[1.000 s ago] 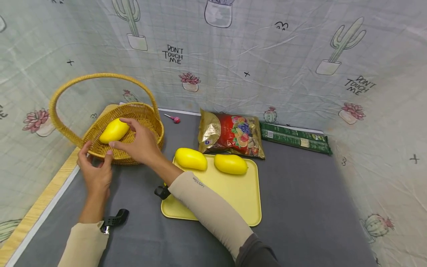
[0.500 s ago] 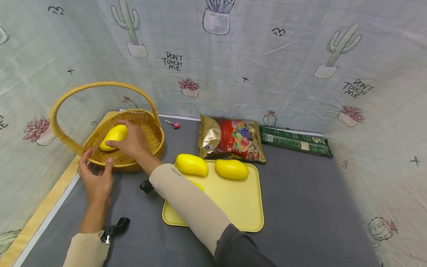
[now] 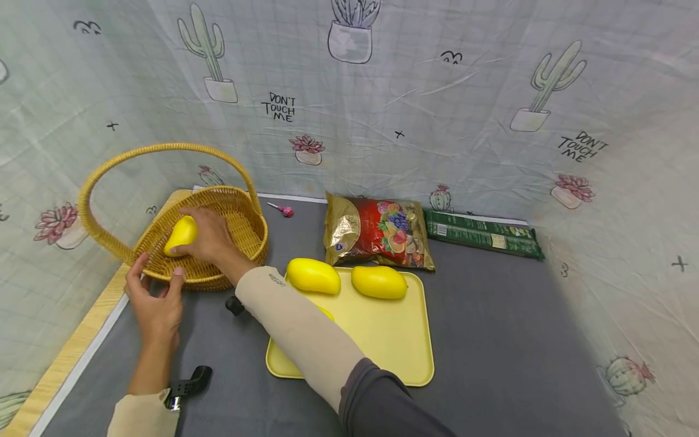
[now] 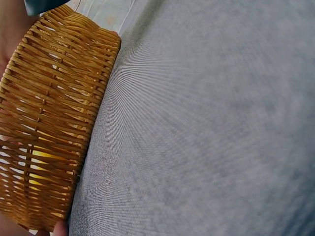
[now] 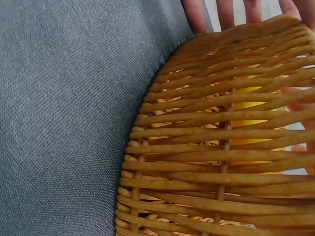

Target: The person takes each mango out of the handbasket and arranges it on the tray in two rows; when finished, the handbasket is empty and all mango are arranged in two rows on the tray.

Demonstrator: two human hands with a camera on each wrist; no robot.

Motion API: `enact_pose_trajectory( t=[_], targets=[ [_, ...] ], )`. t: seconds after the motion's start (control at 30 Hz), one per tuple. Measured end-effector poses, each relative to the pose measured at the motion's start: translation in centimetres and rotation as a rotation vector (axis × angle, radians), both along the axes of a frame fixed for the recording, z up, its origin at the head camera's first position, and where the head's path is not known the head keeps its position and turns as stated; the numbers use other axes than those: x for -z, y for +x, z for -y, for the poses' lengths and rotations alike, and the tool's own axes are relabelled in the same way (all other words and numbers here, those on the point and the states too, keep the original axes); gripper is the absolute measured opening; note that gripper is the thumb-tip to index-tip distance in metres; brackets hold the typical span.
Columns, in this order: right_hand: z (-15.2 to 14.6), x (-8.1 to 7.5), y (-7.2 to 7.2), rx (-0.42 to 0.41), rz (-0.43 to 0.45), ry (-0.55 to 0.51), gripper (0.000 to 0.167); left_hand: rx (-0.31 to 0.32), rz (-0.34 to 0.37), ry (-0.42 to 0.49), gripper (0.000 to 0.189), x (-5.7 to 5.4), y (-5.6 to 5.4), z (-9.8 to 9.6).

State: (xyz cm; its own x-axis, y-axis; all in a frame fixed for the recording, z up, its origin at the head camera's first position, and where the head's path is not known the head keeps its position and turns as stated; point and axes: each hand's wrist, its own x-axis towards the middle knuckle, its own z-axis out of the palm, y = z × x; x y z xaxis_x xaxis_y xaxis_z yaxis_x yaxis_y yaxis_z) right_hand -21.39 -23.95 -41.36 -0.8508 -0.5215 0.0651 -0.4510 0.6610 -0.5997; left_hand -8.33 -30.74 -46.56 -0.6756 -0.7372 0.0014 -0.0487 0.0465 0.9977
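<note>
A wicker basket (image 3: pixel 235 230) with a tall arched handle stands at the back left. My right hand (image 3: pixel 210 233) reaches into it and holds a yellow mango (image 3: pixel 182 233), covering the fruit's right side. In the right wrist view the mango (image 5: pixel 248 128) shows yellow through the weave. My left hand (image 3: pixel 158 309) holds the basket's near left end from outside, fingers and thumb spread against its wall. Its fingers (image 5: pixel 225 12) touch the basket's end at the top of the right wrist view. In the left wrist view the basket wall (image 4: pixel 54 98) fills the left side.
A yellow tray (image 3: pixel 382 346) to the right bears two mangoes (image 3: pixel 313 276) and a third mango (image 3: pixel 327 313) mostly hidden by my right sleeve. Behind lie a gold-and-red bag (image 3: pixel 377 233), a green packet (image 3: pixel 483 233) and a lollipop (image 3: pixel 284 210). A patterned cloth wall encloses the table.
My right hand has moved from the mango's edge to lie further over it, and the mango shows less. The left hand stays at the basket. The head view has tilted slightly upward.
</note>
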Motion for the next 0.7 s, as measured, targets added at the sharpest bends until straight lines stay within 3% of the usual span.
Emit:
enact_pose_trajectory(
  t=[0.27,0.53,0.7],
  targets=[
    [0.1,-0.1,0.2,-0.084,0.088,0.012,0.069,0.007,-0.013,0.0,0.07,-1.0,0.1,-0.6],
    [0.0,-0.4,0.4,-0.042,0.097,0.023,0.06,-0.006,-0.023,-0.014,0.071,0.1,-0.4,0.0],
    [-0.5,-0.4,0.3,-0.03,0.096,-0.004,0.057,-0.015,-0.028,-0.021,0.07,0.0,-0.2,0.0]
  ],
)
